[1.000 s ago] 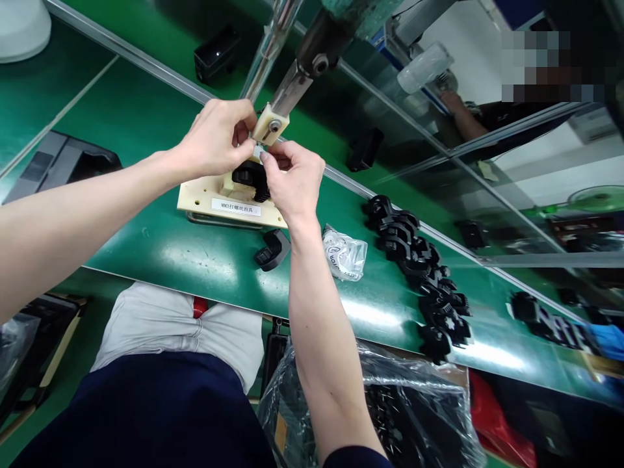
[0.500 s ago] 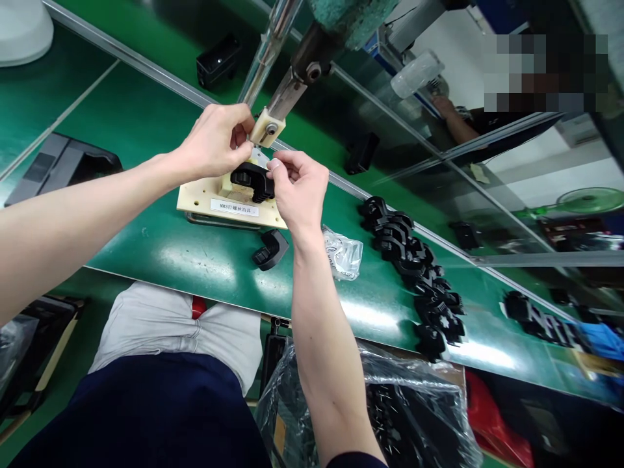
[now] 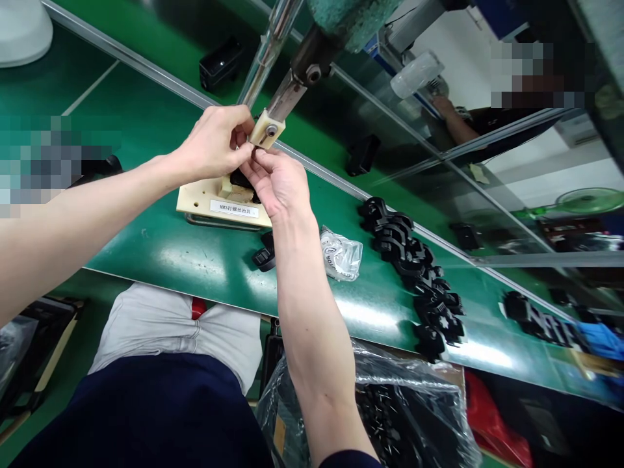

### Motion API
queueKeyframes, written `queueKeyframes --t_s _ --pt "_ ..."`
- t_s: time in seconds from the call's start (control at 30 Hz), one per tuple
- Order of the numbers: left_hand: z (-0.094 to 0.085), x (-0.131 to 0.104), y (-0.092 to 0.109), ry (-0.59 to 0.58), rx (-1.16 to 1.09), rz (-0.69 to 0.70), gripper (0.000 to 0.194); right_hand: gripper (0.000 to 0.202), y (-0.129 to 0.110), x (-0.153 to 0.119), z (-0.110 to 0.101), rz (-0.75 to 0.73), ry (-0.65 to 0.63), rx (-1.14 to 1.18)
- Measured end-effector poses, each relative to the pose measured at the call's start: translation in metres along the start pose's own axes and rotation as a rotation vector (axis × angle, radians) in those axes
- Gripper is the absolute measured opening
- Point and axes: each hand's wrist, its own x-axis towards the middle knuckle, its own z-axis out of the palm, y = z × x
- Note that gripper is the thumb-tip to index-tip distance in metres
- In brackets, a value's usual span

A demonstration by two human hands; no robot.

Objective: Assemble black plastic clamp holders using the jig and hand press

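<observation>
My left hand [image 3: 219, 142] is curled beside the cream block [image 3: 270, 132] at the lower end of a metal press rod, thumb and fingertips together; what they pinch is hidden. My right hand [image 3: 281, 182] is closed just below that block, its fingertips meeting near the left thumb. Whatever lies between them is too small to tell. Beneath both hands a black plastic part [image 3: 240, 179] sits in a cream fixture plate [image 3: 192, 195] with a white label, mostly covered by the right hand. Another black curved part [image 3: 264, 255] lies on the green bench, partly behind my right forearm.
A crumpled clear plastic bag [image 3: 342, 253] lies right of my forearm. Beyond it a row of black curved parts [image 3: 409, 260] runs along the bench. A plastic-lined box [image 3: 414, 396] of black parts stands below the bench edge. A metal post [image 3: 273, 49] rises behind the fixture.
My right hand has moved left and slightly up, from the right side of the black part to under the cream block, meeting my left fingertips. The left hand has hardly moved.
</observation>
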Motion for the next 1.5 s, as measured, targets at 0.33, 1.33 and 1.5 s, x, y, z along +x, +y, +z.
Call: queueKeyframes --t_s 0.33,1.33,1.5 --pt "-0.001 0.001 0.001 0.010 0.007 -0.002 0.007 0.010 0.005 0.001 -0.003 -0.098 0.066 -0.233" --pt "0.016 -0.008 0.016 0.074 -0.383 -0.250 0.013 0.013 0.015 -0.005 -0.002 -0.227 0.121 -0.223" --pt "0.016 -0.008 0.015 0.069 -0.336 -0.243 0.014 0.013 0.015 -0.004 -0.003 -0.229 0.125 -0.216"
